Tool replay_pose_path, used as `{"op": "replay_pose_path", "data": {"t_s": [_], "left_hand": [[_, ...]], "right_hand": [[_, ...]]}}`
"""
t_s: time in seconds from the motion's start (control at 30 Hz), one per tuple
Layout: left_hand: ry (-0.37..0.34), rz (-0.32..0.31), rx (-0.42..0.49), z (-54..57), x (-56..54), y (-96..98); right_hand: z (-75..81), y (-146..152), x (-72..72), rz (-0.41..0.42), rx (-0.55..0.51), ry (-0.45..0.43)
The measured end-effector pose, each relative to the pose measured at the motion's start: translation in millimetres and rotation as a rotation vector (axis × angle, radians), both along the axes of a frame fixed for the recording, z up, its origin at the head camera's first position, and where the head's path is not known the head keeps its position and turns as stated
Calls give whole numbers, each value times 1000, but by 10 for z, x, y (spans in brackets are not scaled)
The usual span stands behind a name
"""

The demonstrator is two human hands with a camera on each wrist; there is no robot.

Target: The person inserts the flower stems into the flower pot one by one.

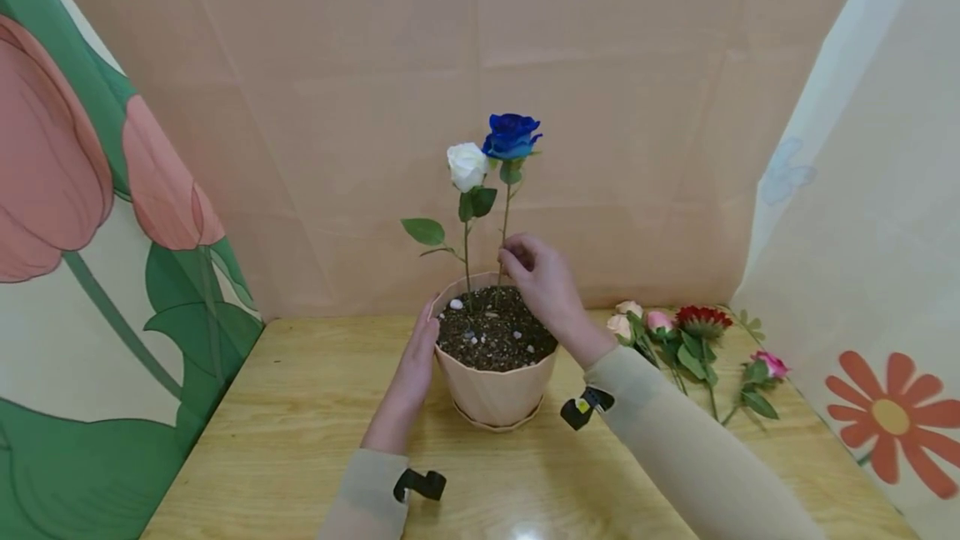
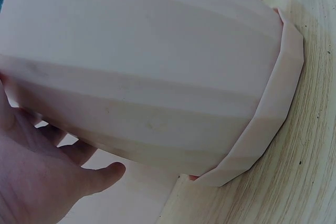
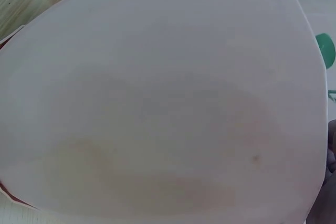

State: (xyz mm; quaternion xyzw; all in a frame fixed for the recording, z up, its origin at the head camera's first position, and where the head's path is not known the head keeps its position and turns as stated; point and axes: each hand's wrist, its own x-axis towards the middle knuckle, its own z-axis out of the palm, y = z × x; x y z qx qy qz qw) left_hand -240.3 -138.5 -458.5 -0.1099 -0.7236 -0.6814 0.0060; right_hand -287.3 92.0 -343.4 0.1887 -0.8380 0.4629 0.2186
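Note:
A pale pink flowerpot [image 1: 495, 390] full of dark soil [image 1: 487, 348] stands on its saucer [image 2: 283, 77]. My left hand [image 1: 416, 357] rests along the pot's left side, its fingers laid against the wall. Over the soil, my right hand [image 1: 551, 286] pinches the lower stem of a blue rose [image 1: 512, 136] between thumb and fingers. That stem rises upright from the soil, near the back rim. Just left of it a white rose [image 1: 467, 167] also stands in the pot. The pot wall [image 3: 157, 103] fills most of the right wrist view.
To the pot's right on the wooden table [image 1: 300, 423] lie several loose flowers, among them a dark red bloom [image 1: 702, 321], a pink rose [image 1: 660, 322] and a magenta-edged rose [image 1: 770, 365]. A plain pinkish cloth [image 1: 337, 148] hangs behind; flower-printed panels [image 1: 52, 148] flank both sides.

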Motion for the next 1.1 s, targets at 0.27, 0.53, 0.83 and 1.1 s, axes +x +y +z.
{"op": "replay_pose_path", "data": {"t_s": [0.27,0.53,0.83,1.1], "left_hand": [[12,11,-8,3,7,18],[16,17,-6,7,12,24],[30,16,-1,10,27,26],[13,18,-12,13,33,29]], "right_hand": [[-62,-3,-18,-9,52,27],[-92,-23,4,-24,91,34],[-137,-24,-7,-21,124,55],[-134,-20,24,-28,154,62]]}}
